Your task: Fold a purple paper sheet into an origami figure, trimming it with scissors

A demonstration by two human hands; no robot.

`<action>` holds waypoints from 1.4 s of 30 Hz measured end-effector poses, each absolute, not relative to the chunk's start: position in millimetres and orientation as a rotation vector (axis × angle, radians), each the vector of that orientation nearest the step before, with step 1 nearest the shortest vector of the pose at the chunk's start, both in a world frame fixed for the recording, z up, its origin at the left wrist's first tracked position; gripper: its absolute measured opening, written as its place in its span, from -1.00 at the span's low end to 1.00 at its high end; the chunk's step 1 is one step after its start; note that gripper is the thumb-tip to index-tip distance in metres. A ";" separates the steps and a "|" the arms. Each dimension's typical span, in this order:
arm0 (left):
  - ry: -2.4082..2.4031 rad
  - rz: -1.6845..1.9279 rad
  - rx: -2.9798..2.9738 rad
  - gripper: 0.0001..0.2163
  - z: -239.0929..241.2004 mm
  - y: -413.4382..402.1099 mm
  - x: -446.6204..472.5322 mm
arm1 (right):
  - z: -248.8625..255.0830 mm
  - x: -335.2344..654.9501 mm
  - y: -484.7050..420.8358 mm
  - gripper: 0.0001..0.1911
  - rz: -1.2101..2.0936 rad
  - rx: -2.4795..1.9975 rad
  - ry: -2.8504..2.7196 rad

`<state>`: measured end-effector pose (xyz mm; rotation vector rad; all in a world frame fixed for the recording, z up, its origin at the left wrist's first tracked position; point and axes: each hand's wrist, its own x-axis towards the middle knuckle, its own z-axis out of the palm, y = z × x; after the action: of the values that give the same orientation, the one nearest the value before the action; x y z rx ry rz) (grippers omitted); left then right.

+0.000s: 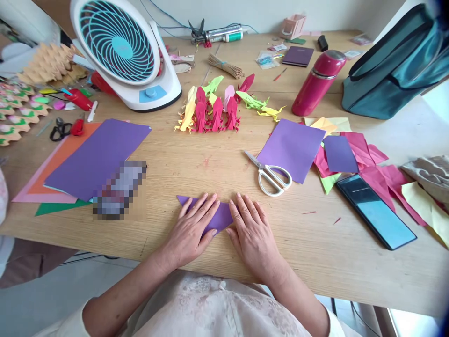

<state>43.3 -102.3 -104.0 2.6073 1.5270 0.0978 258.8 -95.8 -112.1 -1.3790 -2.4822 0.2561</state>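
A purple sheet of paper folded into a triangle (221,216) lies on the wooden table before me, its long edge facing away. My left hand (192,229) rests flat on its left part, fingers stretched out. My right hand (250,229) lies flat over the right end, fingers extended and slightly apart; that corner is hidden beneath it. Beyond my right hand are white-handled scissors (271,175), their blades pointing up and left. They partly overlap a flat purple square of paper (293,147).
Folded paper figures (215,112) stand mid-table. A fan (121,51) and coloured sheets (101,154) are on the left, beside a blurred-out object (121,189). Rightward are a phone (377,210), crumpled paper scraps (365,154), a red flask (317,84) and a teal bag (389,70).
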 end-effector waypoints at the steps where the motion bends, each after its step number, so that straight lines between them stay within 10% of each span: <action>1: 1.528 0.097 2.612 -0.37 -104.2 -102.4 43.1 | -111.0 258.6 -96.6 -0.42 0.243 -1.387 -2.474; 42: 1.499 0.136 2.410 -0.42 -97.9 -107.5 42.8 | -121.1 251.6 -90.8 -0.22 0.031 -1.018 -2.610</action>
<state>42.8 -107.5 -97.9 2.4097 1.4993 0.1363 251.6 -90.8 -121.1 -1.0178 -2.6104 0.0310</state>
